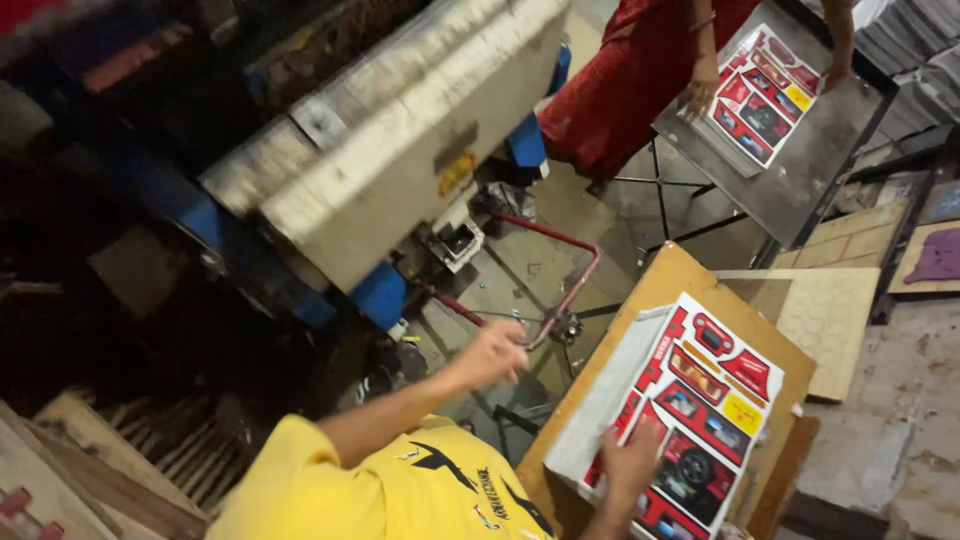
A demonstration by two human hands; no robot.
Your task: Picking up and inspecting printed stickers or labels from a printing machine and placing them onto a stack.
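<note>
At lower right, the right hand (630,462) presses spread fingers on the printed sheets (700,410); the left hand (497,352), fingers curled, grips a red bar (570,290) below the grey machine (400,150).

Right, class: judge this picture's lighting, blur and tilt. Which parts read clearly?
Head view: strongly tilted; the dark left side hides detail; the left hand near the red lever is slightly soft; the printed sheets under the right hand are bright and clear.
</note>
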